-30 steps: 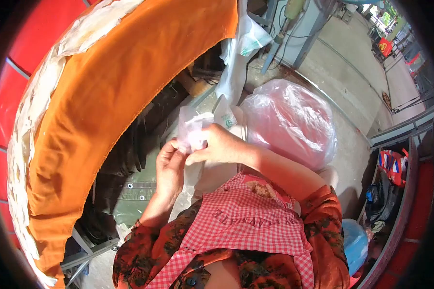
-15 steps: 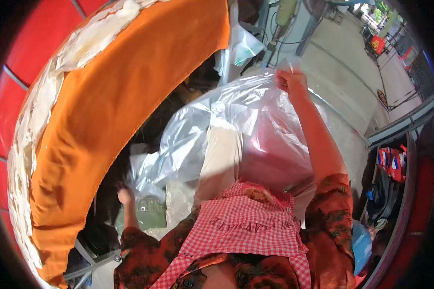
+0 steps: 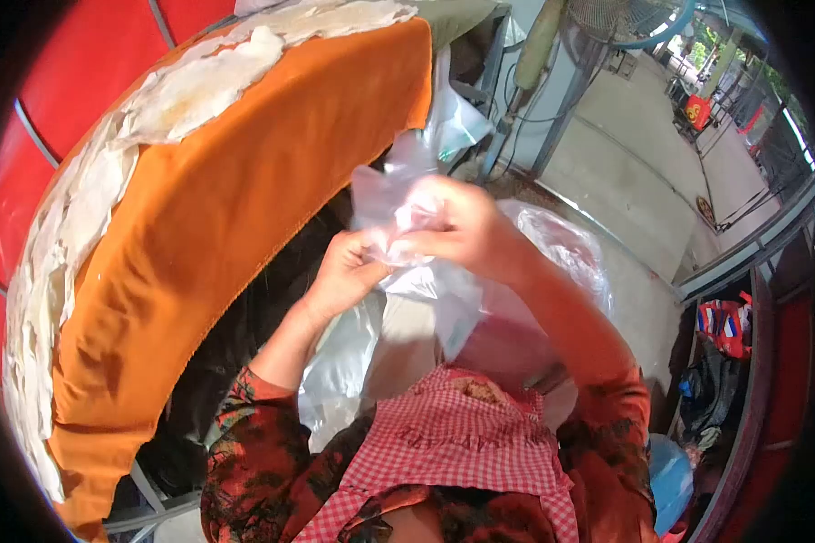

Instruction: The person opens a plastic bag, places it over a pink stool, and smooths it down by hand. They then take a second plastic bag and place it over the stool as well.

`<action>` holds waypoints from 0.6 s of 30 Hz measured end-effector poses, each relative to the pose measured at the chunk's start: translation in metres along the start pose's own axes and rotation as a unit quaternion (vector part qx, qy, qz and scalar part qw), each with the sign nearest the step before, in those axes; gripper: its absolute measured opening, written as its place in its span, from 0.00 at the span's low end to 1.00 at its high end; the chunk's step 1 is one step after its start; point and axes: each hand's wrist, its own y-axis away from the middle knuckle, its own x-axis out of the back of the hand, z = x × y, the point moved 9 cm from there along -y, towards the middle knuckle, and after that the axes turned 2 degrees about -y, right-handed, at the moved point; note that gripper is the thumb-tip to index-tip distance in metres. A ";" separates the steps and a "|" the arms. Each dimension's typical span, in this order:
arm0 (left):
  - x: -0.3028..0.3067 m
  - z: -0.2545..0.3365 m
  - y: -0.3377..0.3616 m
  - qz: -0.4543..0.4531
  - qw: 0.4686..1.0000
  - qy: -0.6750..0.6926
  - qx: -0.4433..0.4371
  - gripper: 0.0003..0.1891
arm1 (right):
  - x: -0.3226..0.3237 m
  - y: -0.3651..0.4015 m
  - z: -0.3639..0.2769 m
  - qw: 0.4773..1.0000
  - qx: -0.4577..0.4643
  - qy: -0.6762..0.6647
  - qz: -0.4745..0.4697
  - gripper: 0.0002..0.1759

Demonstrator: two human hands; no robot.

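Note:
Both of my hands are close together in front of my chest, gripping a large clear plastic bag [image 3: 560, 246]. My left hand [image 3: 346, 271] pinches the gathered plastic between thumb and fingers. Just beside and above it, my right hand [image 3: 457, 233] is closed on the same bunched part and is slightly blurred. The bag hangs loosely over my lap and spreads to both sides. Through the film a pinkish-red surface [image 3: 507, 330] shows, though I cannot make out what it is. A red checked apron [image 3: 462, 425] covers my front.
On the left, an orange cloth [image 3: 272, 154] drapes over a long curved-looking surface, with ragged white sheets [image 3: 190, 90] along its top. A fan [image 3: 620, 18] stands at the upper right. A blue plastic bag [image 3: 672, 475] and an open shelf with goods [image 3: 724, 330] are at the right.
My hands were wide apart, stretching the plastic bag across my lap. They have come together at the centre, and the bag is now bunched between them.

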 end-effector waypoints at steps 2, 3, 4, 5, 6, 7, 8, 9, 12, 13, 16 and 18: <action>0.004 0.015 0.001 0.093 0.994 0.049 -0.001 0.07 | 0.029 0.030 -0.040 0.991 0.021 0.094 0.097 0.10; 0.010 0.011 0.003 0.106 0.993 0.056 0.008 0.08 | 0.035 0.049 -0.074 0.983 0.046 0.149 0.102 0.09; 0.014 0.008 0.002 0.121 0.990 0.065 0.017 0.09 | 0.018 0.069 -0.113 0.975 0.166 0.145 -0.008 0.07; 0.010 0.017 0.001 0.144 0.985 0.095 0.010 0.10 | 0.003 0.089 -0.137 0.964 0.214 0.125 -0.099 0.07; 0.007 0.017 0.000 0.148 0.985 0.091 0.003 0.10 | -0.010 0.104 -0.149 0.954 0.223 0.110 -0.168 0.06; 0.004 0.017 0.001 0.149 0.985 0.084 -0.001 0.10 | -0.019 0.118 -0.153 0.946 0.219 0.107 -0.212 0.06; 0.002 0.017 0.001 0.150 0.986 0.076 -0.005 0.11 | -0.018 0.120 -0.154 0.951 0.203 0.121 -0.201 0.06; -0.002 0.021 0.001 0.151 0.986 0.070 -0.004 0.11 | -0.013 0.117 -0.148 0.959 0.179 0.142 -0.165 0.05; -0.010 0.020 0.005 0.123 0.991 0.045 0.002 0.12 | 0.019 0.092 -0.097 0.979 0.054 0.197 -0.001 0.05; -0.014 0.019 0.006 0.113 0.993 0.039 0.001 0.12 | 0.031 0.088 -0.061 0.979 -0.002 0.198 0.046 0.06; -0.024 0.021 0.010 0.082 0.997 0.006 -0.006 0.12 | 0.046 0.086 0.016 0.981 -0.077 0.126 0.124 0.09; -0.032 0.029 0.010 0.062 0.998 -0.028 -0.016 0.13 | 0.028 0.083 0.028 0.990 -0.059 0.070 0.112 0.10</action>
